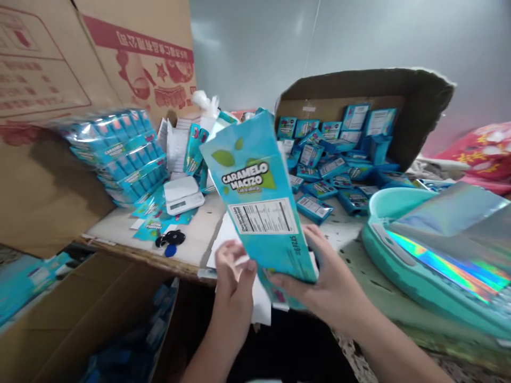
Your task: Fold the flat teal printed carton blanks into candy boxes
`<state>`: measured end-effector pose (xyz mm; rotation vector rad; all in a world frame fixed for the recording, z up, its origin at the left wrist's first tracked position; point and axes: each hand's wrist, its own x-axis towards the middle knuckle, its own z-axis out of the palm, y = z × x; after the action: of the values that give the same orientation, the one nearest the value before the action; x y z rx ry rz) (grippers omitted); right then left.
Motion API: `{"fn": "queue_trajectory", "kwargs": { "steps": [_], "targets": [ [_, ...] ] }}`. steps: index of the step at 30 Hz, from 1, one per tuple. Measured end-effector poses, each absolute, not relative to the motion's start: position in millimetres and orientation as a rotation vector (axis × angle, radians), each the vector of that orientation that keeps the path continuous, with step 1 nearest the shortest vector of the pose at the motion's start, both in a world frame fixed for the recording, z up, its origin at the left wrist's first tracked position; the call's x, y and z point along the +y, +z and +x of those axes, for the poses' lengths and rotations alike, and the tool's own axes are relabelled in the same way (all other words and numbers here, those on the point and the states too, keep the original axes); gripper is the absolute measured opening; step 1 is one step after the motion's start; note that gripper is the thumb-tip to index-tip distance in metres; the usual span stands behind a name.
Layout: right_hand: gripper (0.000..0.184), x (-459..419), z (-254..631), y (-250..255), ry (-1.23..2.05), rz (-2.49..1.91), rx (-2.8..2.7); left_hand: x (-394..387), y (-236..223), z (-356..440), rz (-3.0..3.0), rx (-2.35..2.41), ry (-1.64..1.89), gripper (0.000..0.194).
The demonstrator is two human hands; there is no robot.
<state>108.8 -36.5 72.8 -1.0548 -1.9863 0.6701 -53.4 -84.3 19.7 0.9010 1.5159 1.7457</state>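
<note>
My right hand point(325, 282) grips the lower right part of a tall blue carton point(255, 207), thumb across its front. The carton is tilted and carries the words CARAMELO MACIZO and a nutrition table. Its upper end leans away from me, over the table. Beside its lower left edge is my left hand point(235, 282), fingers loosely bent and thumb apart from them; the thumb tip is close to the carton, and I cannot tell whether it touches. White paper point(261, 303) shows below and behind the carton, between my hands.
At left are shrink-wrapped blue packs point(123, 154), a white scale point(183, 197) and flat blue packaging pieces point(149, 229). A cardboard box point(423, 106) behind holds many small blue boxes. A turquoise basin point(371, 229) with holographic film stands right. An open carton point(80, 314) sits below the table edge.
</note>
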Motion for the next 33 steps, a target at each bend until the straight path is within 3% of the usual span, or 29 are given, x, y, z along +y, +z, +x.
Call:
{"fn": "queue_trajectory", "kwargs": {
  "steps": [4, 5, 7, 10, 13, 19, 22, 26, 30, 33],
  "targets": [
    [0.057, -15.8, 129.3, 68.5, -0.258, -1.137, -2.227, -113.1, 44.1, -74.3, 1.847, 2.069, 2.009, 0.080],
    [0.055, -10.8, 130.5, 66.9, -0.407, -1.086, -2.310, -118.3, 53.1, -75.9, 2.222, 2.091, 1.921, 0.081],
    [0.045, -3.3, 127.0, 62.9, -0.547, -0.924, -2.475, -120.0, 68.2, -76.3, 2.744, 2.047, 1.393, 0.077],
    [0.033, 0.3, 111.9, 56.0, -0.577, -0.763, -2.659, -100.2, 73.0, -78.1, 2.769, 1.976, 0.525, 0.076],
    [0.029, 0.2, 98.4, 49.5, -0.591, -0.738, -2.727, -73.0, 61.3, -87.0, 2.625, 1.963, 0.158, 0.066],
    [0.021, 6.7, 96.1, 43.3, -0.610, -0.721, -2.738, -58.4, 51.6, -96.5, 2.734, 1.959, 0.113, 0.027],
    [0.013, 10.6, 100.3, 47.8, -0.565, -0.696, -2.784, -58.5, 53.5, -95.5, 2.769, 1.959, 0.124, 0.022],
    [0.032, 11.4, 104.7, 55.6, -0.324, -0.699, -2.847, -54.4, 47.7, -100.4, 2.847, 1.926, 0.177, 0.011],
    [0.012, 12.4, 102.4, 50.8, -0.236, -0.775, -2.856, -46.5, 38.4, -112.2, 2.994, 1.693, 0.185, 0.026],
    [0.027, 19.6, 98.0, 43.8, -0.221, -0.802, -2.870, -40.3, 34.3, -115.5, 3.005, 1.657, 0.184, 0.028]
  ]
}}
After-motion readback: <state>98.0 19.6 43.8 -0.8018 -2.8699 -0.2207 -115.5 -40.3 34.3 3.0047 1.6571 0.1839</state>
